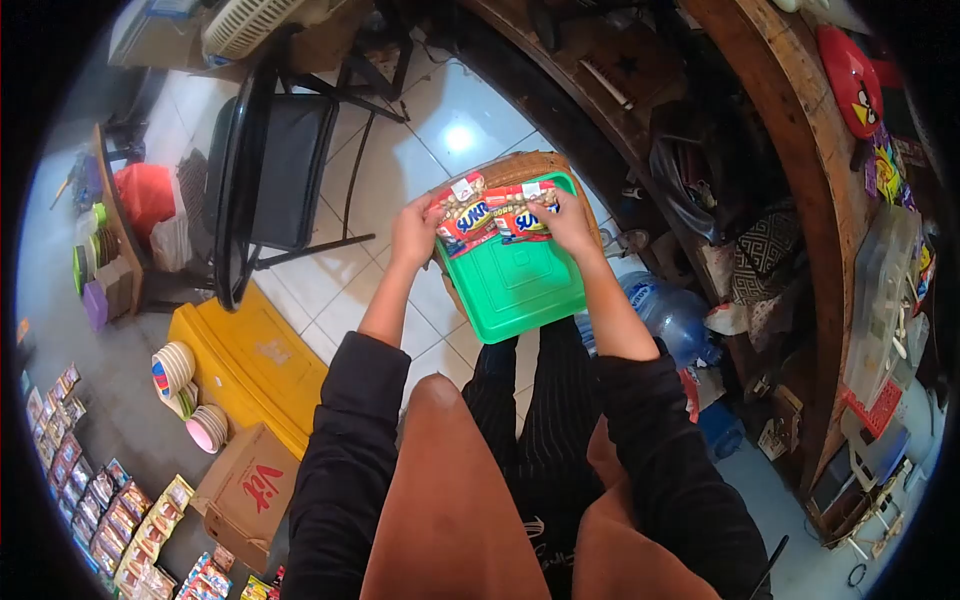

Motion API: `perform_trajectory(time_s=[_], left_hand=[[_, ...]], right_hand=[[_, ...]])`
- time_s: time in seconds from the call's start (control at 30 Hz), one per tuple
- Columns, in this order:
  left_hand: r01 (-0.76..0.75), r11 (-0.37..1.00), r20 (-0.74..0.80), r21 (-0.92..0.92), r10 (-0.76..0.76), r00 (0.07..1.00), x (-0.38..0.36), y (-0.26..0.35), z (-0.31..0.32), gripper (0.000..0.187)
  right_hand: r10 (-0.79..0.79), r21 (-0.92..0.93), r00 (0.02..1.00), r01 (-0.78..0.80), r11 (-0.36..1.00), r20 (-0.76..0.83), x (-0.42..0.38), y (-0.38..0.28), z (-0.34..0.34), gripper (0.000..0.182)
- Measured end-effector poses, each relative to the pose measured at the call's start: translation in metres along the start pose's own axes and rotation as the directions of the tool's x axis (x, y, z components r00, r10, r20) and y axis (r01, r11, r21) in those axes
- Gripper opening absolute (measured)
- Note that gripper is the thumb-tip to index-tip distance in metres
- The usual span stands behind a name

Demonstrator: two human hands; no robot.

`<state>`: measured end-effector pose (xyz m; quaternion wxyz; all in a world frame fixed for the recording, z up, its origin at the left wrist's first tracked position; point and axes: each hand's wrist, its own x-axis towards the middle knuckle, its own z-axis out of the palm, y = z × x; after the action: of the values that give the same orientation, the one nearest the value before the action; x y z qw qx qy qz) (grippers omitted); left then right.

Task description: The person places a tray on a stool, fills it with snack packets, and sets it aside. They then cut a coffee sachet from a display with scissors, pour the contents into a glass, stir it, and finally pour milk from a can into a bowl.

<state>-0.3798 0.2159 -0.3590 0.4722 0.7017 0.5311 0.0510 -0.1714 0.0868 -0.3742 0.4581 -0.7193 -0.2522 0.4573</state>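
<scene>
We are holding two glossy red packets with pale printed nuts and yellow-and-blue lettering: the left packet [463,218] is in our left hand [408,232], and the right packet [518,222] is in our right hand [572,222]. Each hand is closing narrowly, thumb over the packet's face. So far, both packets are facing up side by side, meeting near the middle; whether they are joined we cannot tell. Neither is lying released, and no torn opening is showing, though we cannot be sure the seals are whole.

The packets are spanning the far part of a green rectangular plastic tray [520,290], the left one reaching past its far left corner. The tray is showing smooth, rounded corners, a raised rim and nested rectangular ridges towards its near edge. Beneath it, a brown woven support [530,164] is curving out beyond the far edge, its coarse weave contrasting with the slick plastic. The packets' thin film is wrinkling and catching light. Pale glossy tiles [440,110] are spreading below, and a ribbed, clear blue bottle [665,315] is lying beyond our right forearm.
</scene>
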Motion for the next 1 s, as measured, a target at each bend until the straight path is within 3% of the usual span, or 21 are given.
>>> perform_trajectory(time_s=[0.03, 0.07, 0.1, 0.17, 0.23, 0.3, 0.37, 0.4, 0.5, 0.63, 0.7, 0.73, 0.8, 0.83, 0.9, 0.97, 1.0], left_hand=[[0.0, 1.0, 0.003, -0.003, 0.0, 1.0, -0.001, 0.001, 0.002, 0.023], [-0.075, 0.993, -0.07, 0.093, 0.082, 0.994, -0.001, 0.003, 0.006, 0.024], [-0.144, 0.971, -0.135, 0.193, 0.172, 0.976, -0.002, 0.009, 0.007, 0.024], [-0.093, 0.977, -0.137, 0.19, 0.12, 0.983, -0.005, 0.019, 0.007, 0.023], [-0.039, 0.981, -0.143, 0.188, 0.067, 0.987, -0.005, 0.021, 0.008, 0.023], [0.024, 0.968, -0.132, 0.25, 0.01, 0.991, -0.004, 0.02, 0.008, 0.027], [-0.018, 0.985, -0.129, 0.173, 0.04, 0.991, -0.004, 0.016, 0.01, 0.029], [-0.053, 0.994, -0.131, 0.094, 0.065, 0.989, -0.004, 0.015, 0.01, 0.031], [-0.045, 0.985, -0.101, 0.167, 0.062, 0.993, -0.004, 0.009, 0.007, 0.032], [-0.034, 0.993, -0.058, 0.115, 0.04, 0.997, -0.001, 0.007, 0.003, 0.033], [-0.03, 0.998, -0.073, 0.063, 0.034, 0.997, -0.002, 0.013, 0.002, 0.033], [-0.117, 0.945, -0.145, 0.306, 0.168, 0.975, -0.004, 0.018, 0.0, 0.034], [-0.069, 0.887, -0.279, 0.456, 0.216, 0.936, -0.009, 0.044, 0.003, 0.036], [-0.142, 0.86, -0.277, 0.49, 0.308, 0.91, -0.007, 0.06, 0.005, 0.036], [-0.342, 0.827, -0.233, 0.446, 0.477, 0.847, -0.008, 0.106, 0.01, 0.035], [-0.528, 0.748, -0.147, 0.402, 0.622, 0.769, -0.015, 0.168, 0.017, 0.034], [-0.608, 0.736, -0.09, 0.297, 0.655, 0.75, -0.019, 0.197, 0.023, 0.033]], right_hand=[[0.002, -0.003, 1.0, -0.002, 1.0, -0.003, 0.002, -0.003, 0.0, 0.026], [-0.126, -0.289, 0.982, 0.081, 0.954, -0.138, 0.004, -0.005, 0.002, 0.028], [-0.283, -0.559, 0.932, 0.112, 0.822, -0.228, 0.006, -0.011, 0.004, 0.029], [-0.269, -0.62, 0.938, 0.078, 0.781, -0.22, 0.007, -0.023, 0.005, 0.034], [-0.239, -0.786, 0.931, -0.075, 0.613, -0.275, 0.004, -0.042, 0.006, 0.036], [-0.214, -0.784, 0.929, -0.115, 0.61, -0.302, 0.006, -0.043, 0.006, 0.037], [-0.044, -0.664, 0.925, -0.237, 0.709, -0.377, 0.007, -0.045, 0.006, 0.038], [-0.046, -0.663, 0.924, -0.237, 0.71, -0.38, 0.007, -0.043, 0.005, 0.038], [-0.074, -0.673, 0.935, -0.193, 0.714, -0.346, 0.006, -0.039, 0.001, 0.044], [-0.08, -0.625, 0.95, -0.135, 0.769, -0.303, 0.001, -0.039, -0.008, 0.055], [-0.237, -0.587, 0.917, 0.004, 0.81, -0.321, -0.005, -0.043, -0.017, 0.052], [-0.174, -0.513, 0.936, -0.009, 0.858, -0.307, -0.01, -0.048, -0.024, 0.052], [-0.169, -0.556, 0.944, -0.019, 0.831, -0.285, -0.03, -0.065, -0.042, 0.051], [-0.149, -0.6, 0.958, -0.03, 0.799, -0.246, -0.045, -0.077, -0.054, 0.049], [-0.137, -0.614, 0.958, -0.049, 0.788, -0.252, -0.072, -0.095, -0.086, 0.046], [-0.064, -0.611, 0.99, -0.027, 0.791, -0.126, -0.102, -0.113, -0.12, 0.043], [-0.138, -0.61, 0.981, 0.026, 0.792, -0.137, -0.118, -0.12, -0.138, 0.042]])
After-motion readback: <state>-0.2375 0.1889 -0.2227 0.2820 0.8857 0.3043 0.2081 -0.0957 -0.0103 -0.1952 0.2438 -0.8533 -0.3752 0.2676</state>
